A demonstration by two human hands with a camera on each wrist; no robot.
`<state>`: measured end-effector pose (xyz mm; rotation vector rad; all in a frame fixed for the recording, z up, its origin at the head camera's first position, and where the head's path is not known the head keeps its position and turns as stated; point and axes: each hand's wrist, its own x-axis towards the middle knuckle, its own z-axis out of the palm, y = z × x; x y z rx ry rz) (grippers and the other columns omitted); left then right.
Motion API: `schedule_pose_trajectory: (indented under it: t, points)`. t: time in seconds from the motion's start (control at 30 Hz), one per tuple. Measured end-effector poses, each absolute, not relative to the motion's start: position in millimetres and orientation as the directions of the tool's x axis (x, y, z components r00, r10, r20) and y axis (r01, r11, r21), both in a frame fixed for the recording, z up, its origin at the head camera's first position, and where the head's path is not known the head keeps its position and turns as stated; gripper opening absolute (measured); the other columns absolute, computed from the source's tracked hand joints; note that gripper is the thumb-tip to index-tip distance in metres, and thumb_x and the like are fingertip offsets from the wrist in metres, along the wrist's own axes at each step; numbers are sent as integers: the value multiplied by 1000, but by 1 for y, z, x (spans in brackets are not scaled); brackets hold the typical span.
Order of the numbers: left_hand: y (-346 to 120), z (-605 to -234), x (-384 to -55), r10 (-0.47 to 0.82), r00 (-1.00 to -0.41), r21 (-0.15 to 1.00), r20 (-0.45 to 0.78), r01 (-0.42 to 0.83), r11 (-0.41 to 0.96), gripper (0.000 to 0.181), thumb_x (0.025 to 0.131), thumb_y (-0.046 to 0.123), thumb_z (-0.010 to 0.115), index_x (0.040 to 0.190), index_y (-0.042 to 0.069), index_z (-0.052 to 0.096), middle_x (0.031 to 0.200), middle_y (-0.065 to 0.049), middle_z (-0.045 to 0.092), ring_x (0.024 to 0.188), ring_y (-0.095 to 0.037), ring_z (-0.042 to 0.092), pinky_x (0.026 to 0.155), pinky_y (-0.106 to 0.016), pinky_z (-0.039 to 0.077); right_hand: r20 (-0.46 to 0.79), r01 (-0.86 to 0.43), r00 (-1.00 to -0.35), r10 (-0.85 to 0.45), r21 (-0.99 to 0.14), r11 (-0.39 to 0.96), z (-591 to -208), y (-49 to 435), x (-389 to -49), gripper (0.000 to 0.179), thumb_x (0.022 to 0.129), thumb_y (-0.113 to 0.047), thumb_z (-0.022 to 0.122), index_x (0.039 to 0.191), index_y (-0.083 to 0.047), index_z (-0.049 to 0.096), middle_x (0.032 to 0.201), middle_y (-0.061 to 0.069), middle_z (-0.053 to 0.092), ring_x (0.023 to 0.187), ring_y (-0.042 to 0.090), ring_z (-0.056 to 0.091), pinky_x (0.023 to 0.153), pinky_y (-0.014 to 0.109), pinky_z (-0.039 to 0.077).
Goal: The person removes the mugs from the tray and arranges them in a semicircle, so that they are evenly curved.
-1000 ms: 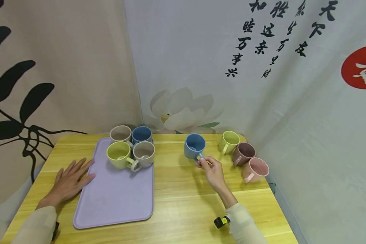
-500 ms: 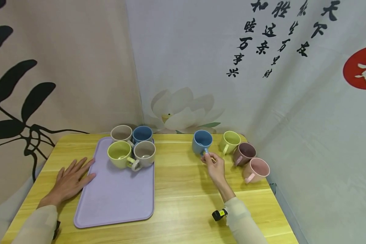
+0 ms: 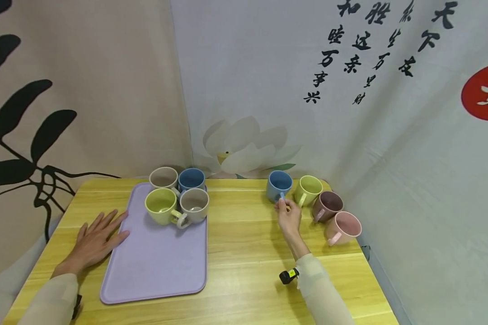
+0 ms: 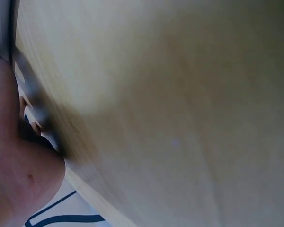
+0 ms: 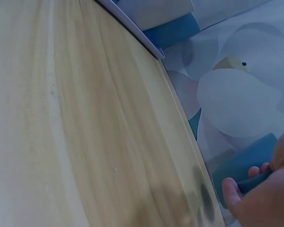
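My right hand (image 3: 289, 217) pinches the handle of a blue mug (image 3: 279, 186) near the table's back edge. The mug is upright, just left of a yellow-green mug (image 3: 308, 190); whether its base touches the table I cannot tell. In the right wrist view, fingers and thumb close round the blue mug's (image 5: 246, 163) handle. My left hand (image 3: 93, 241) lies spread on the table, its fingertips on the left rim of a lilac tray (image 3: 154, 266). Only part of the left hand (image 4: 23, 175) shows in the left wrist view.
A beige mug (image 3: 163, 177), a second blue mug (image 3: 191, 179), another yellow-green mug (image 3: 161, 206) and a light grey mug (image 3: 194, 205) cluster at the tray's back. A mauve mug (image 3: 327, 206) and a pink mug (image 3: 343, 228) stand along the wooden table's (image 3: 244, 271) right edge.
My right hand has carried the blue mug to the right and slightly back, close to the yellow-green mug. My left hand has stayed in place by the tray.
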<state>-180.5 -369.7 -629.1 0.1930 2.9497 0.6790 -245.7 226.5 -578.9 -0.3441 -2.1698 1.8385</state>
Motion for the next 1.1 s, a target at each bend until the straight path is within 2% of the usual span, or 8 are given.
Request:
schedule_pose_trajectory:
  t: [0.1,0.23,0.27,0.4,0.47,0.63,0.87,1.1]
  points:
    - [-369,-629,-181,148,-986,443,-77,99,891,80,117,63,46,182,23,21,187,-31,13,171,-66,0,125,-93,-6,57,18,-922,382,-982,189,-580,227,-250,33,119,-15,57,124,15,70,127,37,73,125,54,76,109,49,66]
    - [-369,-629,-181,148,-986,443,-77,99,891,80,117,63,46,182,24,21,187,-31,14,171,-65,0,125,-93,-5,60,54,-906,418,-965,255,-582,231,-257,31,119,-17,58,122,10,72,123,33,77,121,49,80,98,39,70]
    - [-370,-629,-181,148,-986,442,-77,100,891,80,117,63,46,182,24,21,188,-31,13,171,-65,0,125,-93,-6,81,38,-904,420,-963,266,-588,234,-260,30,118,-19,61,119,8,74,118,29,79,115,44,83,92,34,70]
    - [-370,-630,-181,151,-986,444,-73,103,890,79,118,62,46,182,24,20,188,-31,13,171,-66,0,125,-93,-6,108,30,-892,439,-955,297,-606,246,-274,28,116,-22,63,110,1,77,105,20,82,97,32,83,77,29,63]
    - [-370,-630,-180,151,-986,446,-72,104,889,79,118,62,46,182,24,20,187,-31,13,171,-66,0,125,-93,-6,125,26,-886,447,-948,317,-622,254,-285,27,115,-26,65,105,-5,78,97,12,82,89,21,80,73,28,61]
    - [-369,-630,-180,148,-986,449,-77,98,888,79,118,62,45,182,24,20,187,-31,13,171,-66,0,125,-93,-7,146,61,-866,478,-919,390,-648,265,-305,24,114,-26,65,98,-14,78,89,1,82,84,11,77,74,25,60]
    - [-371,-631,-179,151,-986,450,-66,106,887,79,118,61,45,182,24,20,188,-31,13,171,-66,0,125,-93,-7,160,102,-825,541,-900,423,-647,257,-309,22,115,-22,65,98,-13,76,88,0,80,85,15,75,86,31,57]
    - [-370,-631,-179,154,-987,457,-49,115,882,77,118,61,47,182,26,23,188,-28,15,172,-64,0,126,-92,-7,114,127,-804,584,-926,356,-640,248,-310,22,117,-24,62,105,-11,74,96,5,79,90,23,75,87,41,58]
